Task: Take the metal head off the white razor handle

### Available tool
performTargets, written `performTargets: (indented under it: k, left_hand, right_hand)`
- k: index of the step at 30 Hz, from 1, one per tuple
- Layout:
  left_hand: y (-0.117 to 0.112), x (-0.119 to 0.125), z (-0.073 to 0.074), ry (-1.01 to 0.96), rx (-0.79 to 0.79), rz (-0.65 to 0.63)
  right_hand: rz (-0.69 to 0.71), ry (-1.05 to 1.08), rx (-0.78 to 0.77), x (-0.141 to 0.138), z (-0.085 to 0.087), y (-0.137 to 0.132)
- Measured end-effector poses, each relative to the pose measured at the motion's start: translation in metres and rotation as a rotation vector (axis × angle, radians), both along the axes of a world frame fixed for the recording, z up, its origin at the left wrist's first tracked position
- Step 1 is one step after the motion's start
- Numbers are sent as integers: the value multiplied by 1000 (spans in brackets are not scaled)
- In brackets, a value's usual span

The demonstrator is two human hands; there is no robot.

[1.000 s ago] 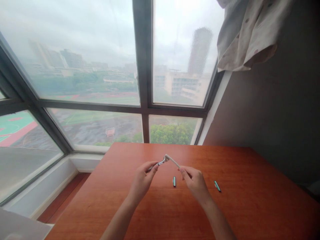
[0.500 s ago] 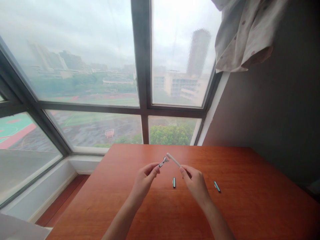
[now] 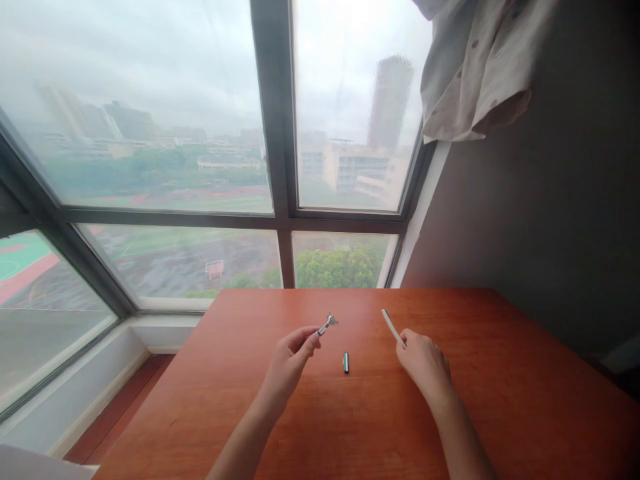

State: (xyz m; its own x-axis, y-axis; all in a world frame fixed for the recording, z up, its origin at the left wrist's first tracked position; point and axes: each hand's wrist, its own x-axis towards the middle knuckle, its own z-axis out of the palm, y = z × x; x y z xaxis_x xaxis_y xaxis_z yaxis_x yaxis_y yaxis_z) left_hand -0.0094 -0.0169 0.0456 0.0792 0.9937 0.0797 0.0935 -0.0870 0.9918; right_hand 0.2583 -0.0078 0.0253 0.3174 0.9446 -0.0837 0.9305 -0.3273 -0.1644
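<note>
A silver razor handle (image 3: 327, 325) with no blade cartridge on its forked head is pinched in my left hand (image 3: 295, 350), head up and to the right. My right hand (image 3: 425, 360) grips a slim white stick, apparently a toothbrush (image 3: 393, 328), its darker end pointing up and left. The two held things are well apart, above the table. Between the hands, a green and black razor cartridge (image 3: 346, 363) lies on the tabletop. A second cartridge cannot be seen now; my right hand covers the area where it lay.
The reddish-brown wooden table (image 3: 310, 433) reaches to the window frame (image 3: 285, 223). Grey-white patterned cloth (image 3: 480, 80) hangs at the upper right, before a dark wall (image 3: 520, 213). A white ledge (image 3: 100, 380) runs along the left.
My right hand has moved right with the white stick, away from the razor handle's head, and now covers where the second cartridge lay. My left hand has stayed nearly still.
</note>
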Motion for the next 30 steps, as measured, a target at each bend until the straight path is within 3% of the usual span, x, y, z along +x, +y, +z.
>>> performTargets:
  k: [7,14,30]
  left_hand:
    - [-1,0,-1,24,-4,-12]
    - [-3,1,6,48,-10,-8]
    - [-2,0,1,48,28,-20]
  right_hand:
    - [57,2,-88,15,-19,3]
    - [93,23,-62,11,-20,3]
    - [94,48,-26,3,-21,3]
